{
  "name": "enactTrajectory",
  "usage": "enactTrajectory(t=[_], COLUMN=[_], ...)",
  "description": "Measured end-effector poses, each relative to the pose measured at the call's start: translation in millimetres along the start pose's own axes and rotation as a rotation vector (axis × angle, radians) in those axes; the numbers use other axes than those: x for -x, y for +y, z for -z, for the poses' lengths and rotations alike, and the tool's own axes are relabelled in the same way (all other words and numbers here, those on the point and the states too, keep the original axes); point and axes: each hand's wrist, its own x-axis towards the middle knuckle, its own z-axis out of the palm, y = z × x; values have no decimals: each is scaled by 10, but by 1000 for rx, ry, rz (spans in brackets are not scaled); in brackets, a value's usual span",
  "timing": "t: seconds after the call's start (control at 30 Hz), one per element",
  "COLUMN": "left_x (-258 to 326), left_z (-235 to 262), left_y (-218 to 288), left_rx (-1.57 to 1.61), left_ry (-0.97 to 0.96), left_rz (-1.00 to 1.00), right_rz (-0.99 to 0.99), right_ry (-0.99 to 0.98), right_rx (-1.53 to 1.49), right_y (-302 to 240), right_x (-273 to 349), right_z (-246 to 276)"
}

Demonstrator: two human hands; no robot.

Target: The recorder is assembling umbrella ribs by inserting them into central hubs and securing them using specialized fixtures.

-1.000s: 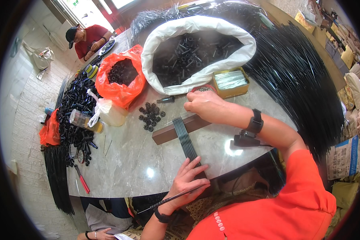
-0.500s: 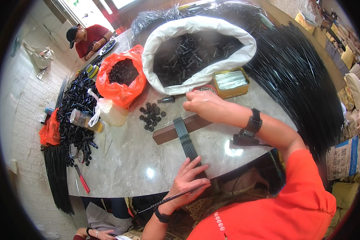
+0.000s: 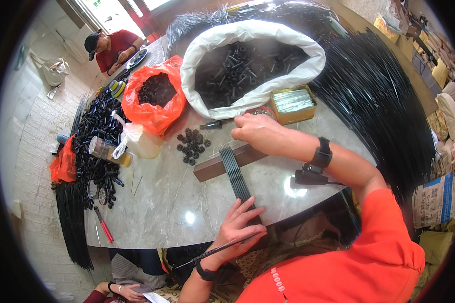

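My left hand (image 3: 236, 229) presses its fingers over the near end of a flat row of thin dark rods (image 3: 232, 169). The rods' far ends rest across a brown bar (image 3: 207, 170). Another thin dark rod (image 3: 222, 247) with a patterned section lies slantwise across this hand and wrist. Farther away, my right hand (image 3: 253, 132) is closed, at the near edge of a small red-rimmed dish (image 3: 262, 112) of tiny pieces. Its fingertips are hidden, so whatever they pinch does not show. Small black ribbed caps (image 3: 191, 145) lie in a pile left of the bar.
A large white sack (image 3: 202, 103) of black parts and a red bag (image 3: 159, 118) stand beyond. A yellow tin (image 3: 294, 113) holds silver pins. Long black rods (image 3: 374, 96) spread at right. Red-handled pliers (image 3: 105, 230) lie left. A co-worker (image 3: 117, 48) sits far left; another person's hand (image 3: 131, 293) shows below.
Both of my hands stay in nearly the same place. The other person's hand at the lower left has shifted slightly, and more white sheet shows beside it.
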Motion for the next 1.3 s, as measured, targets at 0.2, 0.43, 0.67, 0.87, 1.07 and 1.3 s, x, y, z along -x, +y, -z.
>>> enactTrajectory(t=[0.2,0.43,0.67,0.87,1.07,1.3], left_x=[8,1,-21,-27,0,11], left_z=[-4,-2,20,18,-11,-19], left_y=[-7,1,33,40,-6,-10], left_rx=[1,3,-16,-15,4,1], left_ry=[3,3,-4,-3,8,7], left_rz=[-2,1,-8,-3,7,6], right_rz=[-3,-3,4,16,-10,1], right_ry=[-4,1,6,37,24,64], right_rx=[3,14,5,-21,6,38], right_y=[-4,-5,3,38,26,10], right_x=[-9,-12,1,13,15,23], right_z=[-12,-32,-41,-67,-83,-106])
